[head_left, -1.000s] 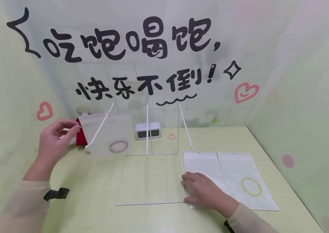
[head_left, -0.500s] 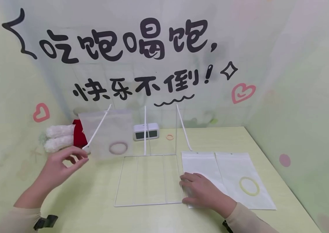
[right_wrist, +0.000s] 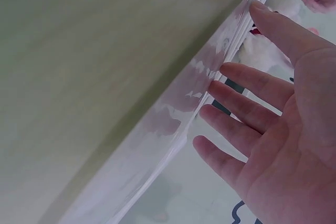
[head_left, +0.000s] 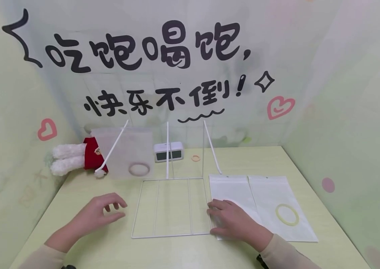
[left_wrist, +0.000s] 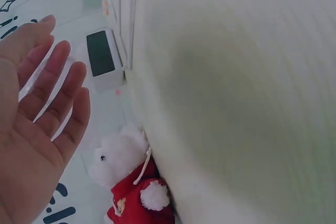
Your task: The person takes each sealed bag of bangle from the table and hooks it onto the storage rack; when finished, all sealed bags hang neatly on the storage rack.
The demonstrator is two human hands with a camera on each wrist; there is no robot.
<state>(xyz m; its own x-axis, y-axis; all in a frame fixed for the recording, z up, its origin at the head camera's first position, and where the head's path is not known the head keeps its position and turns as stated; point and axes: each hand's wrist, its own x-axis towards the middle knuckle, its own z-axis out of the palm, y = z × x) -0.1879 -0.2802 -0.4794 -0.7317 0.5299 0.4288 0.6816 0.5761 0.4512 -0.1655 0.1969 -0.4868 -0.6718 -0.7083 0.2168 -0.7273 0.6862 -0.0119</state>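
A white wire rack stands mid-table, its base flat and several arms rising at the back. On its left side hangs a frosted zip bag marked with a greyish ring. My left hand, fingers loosely bent and holding nothing, hovers left of the base. My right hand rests with spread fingers at the base's right edge, over a flat white bag; in the right wrist view its fingertips meet the bag's glossy edge. Beside it lies a second white bag bearing a yellow ring.
A white digital clock stands behind the rack, with a small orange ring to its right. A plush toy in a red top lies at the back left, partly behind the hanging bag. Walls close off the back and both sides.
My left hand has come away from beside the hanging bag, moving down and right towards the rack's base. The plush toy shows more fully. My right hand has stayed in place.
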